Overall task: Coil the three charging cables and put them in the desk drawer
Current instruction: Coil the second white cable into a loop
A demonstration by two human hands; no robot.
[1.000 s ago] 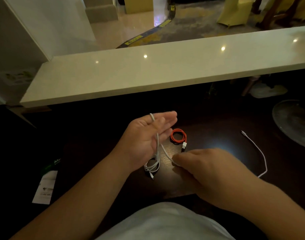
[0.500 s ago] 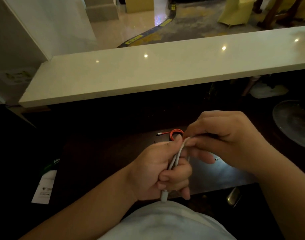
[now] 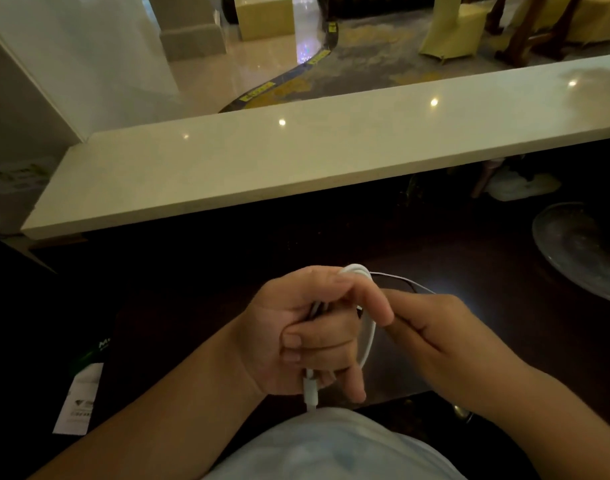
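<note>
1. My left hand point(image 3: 303, 334) has its grip clenched round the white cable point(image 3: 369, 332): the fingers curl over a bundle of loops, and the index finger reaches out toward the right hand.
2. My right hand point(image 3: 445, 337) sits just beside the left, its fingertips hidden behind the left index finger. A thin run of the cable leads to it, but I cannot tell whether its grip is pinching that run or only touching it.
3. The white cable is smooth, round and rubbery-looking. It arcs over the top of the left fist, drops down the right side in a long oval loop, and a straight white plug point(image 3: 310, 393) hangs out below the fist, pointing down.
4. From the top of the loop a thinner strand trails right over the right hand's knuckles, lit pale against the dark surface.
5. The cable is held in the air above the desk point(image 3: 470, 271), which is dark, glossy wood with a bright patch of glare near the right hand.
6. Beyond it a long pale stone counter ledge point(image 3: 296, 161), polished and speckled with ceiling-light reflections, runs across the view.
7. On the right lies a round, dull grey dish point(image 3: 580, 247); at the left edge a white paper tag point(image 3: 78, 400) with small print lies in shadow.
8. A pale shirt point(image 3: 334, 448) fills the bottom of the view.
</note>
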